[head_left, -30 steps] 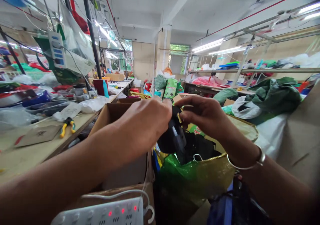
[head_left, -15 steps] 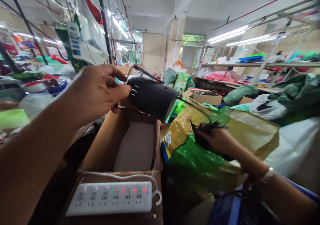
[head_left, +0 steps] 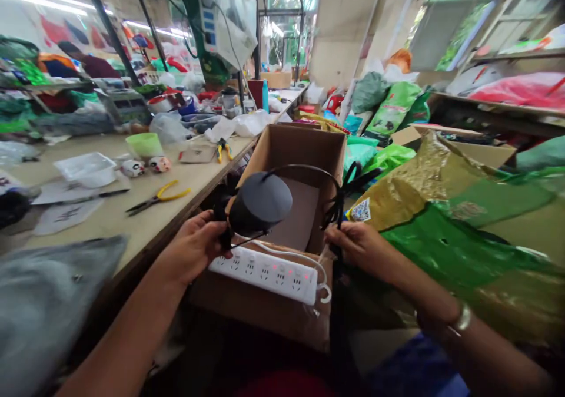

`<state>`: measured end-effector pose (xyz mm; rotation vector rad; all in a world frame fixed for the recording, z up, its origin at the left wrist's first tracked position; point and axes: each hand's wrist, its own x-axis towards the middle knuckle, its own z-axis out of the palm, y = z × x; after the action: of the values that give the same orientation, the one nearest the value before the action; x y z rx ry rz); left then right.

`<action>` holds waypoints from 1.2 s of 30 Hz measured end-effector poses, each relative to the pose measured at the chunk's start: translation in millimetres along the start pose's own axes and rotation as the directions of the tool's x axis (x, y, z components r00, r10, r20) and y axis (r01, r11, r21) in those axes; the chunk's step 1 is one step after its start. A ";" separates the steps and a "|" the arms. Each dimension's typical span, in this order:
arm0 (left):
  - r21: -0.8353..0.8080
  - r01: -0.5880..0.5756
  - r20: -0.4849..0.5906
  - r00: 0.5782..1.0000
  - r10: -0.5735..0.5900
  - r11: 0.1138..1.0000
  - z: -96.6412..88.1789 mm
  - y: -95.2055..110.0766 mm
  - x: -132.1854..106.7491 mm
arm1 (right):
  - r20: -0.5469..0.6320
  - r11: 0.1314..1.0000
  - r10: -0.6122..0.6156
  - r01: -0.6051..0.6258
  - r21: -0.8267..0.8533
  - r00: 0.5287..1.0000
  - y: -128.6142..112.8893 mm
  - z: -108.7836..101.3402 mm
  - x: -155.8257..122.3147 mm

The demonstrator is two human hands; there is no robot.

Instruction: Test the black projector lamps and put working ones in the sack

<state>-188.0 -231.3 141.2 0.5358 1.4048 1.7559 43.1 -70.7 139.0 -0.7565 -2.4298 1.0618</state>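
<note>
My left hand [head_left: 205,235] is closed on the back end of a black cylindrical lamp [head_left: 265,202], which looks like a spotlight housing with a thin bracket. Its wide rounded end points up and right, over a cardboard box [head_left: 247,176]. From the lamp a black cord [head_left: 313,170] arcs across to my right hand [head_left: 353,241], whose fingers grip its bundled part. A white power strip [head_left: 269,273] with red lights lies on the box's near flap, just below the lamp.
To the left, a workbench [head_left: 194,194] carries yellow-handled pliers [head_left: 161,197], a white tray [head_left: 86,168], a green cup [head_left: 145,145] and small painted heads [head_left: 132,167]. Gold and green sacks [head_left: 477,232] crowd the right side. A person [head_left: 83,61] is at the far left.
My view has swung left and down. The lamp has come lower and tipped, its wide end now facing upward. My right hand has lifted the cord bundle from the sack to the box's right side.
</note>
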 end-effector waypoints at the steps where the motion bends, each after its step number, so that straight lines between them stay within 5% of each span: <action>1: 0.012 0.028 0.009 1.000 -0.028 1.000 -5.2 -9.4 -2.0 | 0.099 0.996 0.054 -0.061 0.062 0.994 17.5 13.7 1.0; 3: 0.035 0.085 0.024 0.996 -0.086 0.996 -12.2 -27.2 -5.8 | 0.188 0.978 0.092 -0.124 0.168 0.978 46.0 36.7 -3.5; 6: 0.012 0.154 0.079 0.985 -0.154 0.988 -13.7 -48.4 -9.7 | 0.105 0.978 0.066 -0.085 0.188 0.992 66.5 60.9 -16.8; 12: -0.061 0.207 0.174 0.966 -0.194 0.976 -5.8 -67.4 -9.2 | -0.019 0.991 -0.061 0.063 0.117 0.998 71.8 88.0 -24.2; 17: -0.084 0.230 0.128 0.967 -0.218 0.970 -10.6 -75.6 -6.3 | -0.019 0.988 -0.150 0.151 0.040 0.988 78.8 101.3 -19.1; 29: -0.033 0.123 0.064 0.991 -0.121 0.992 -2.5 -89.2 28.3 | -0.105 0.940 -0.285 0.257 -0.225 0.953 97.8 143.9 -34.5; 36: -0.030 -0.034 0.093 0.995 0.037 0.999 4.1 -110.2 55.5 | -0.117 0.917 -0.317 0.273 -0.290 0.941 101.0 154.7 -46.4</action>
<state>-181.7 -178.3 29.9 0.6235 1.3103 1.7536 29.3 -126.8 -42.5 -0.5063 -2.4721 0.5380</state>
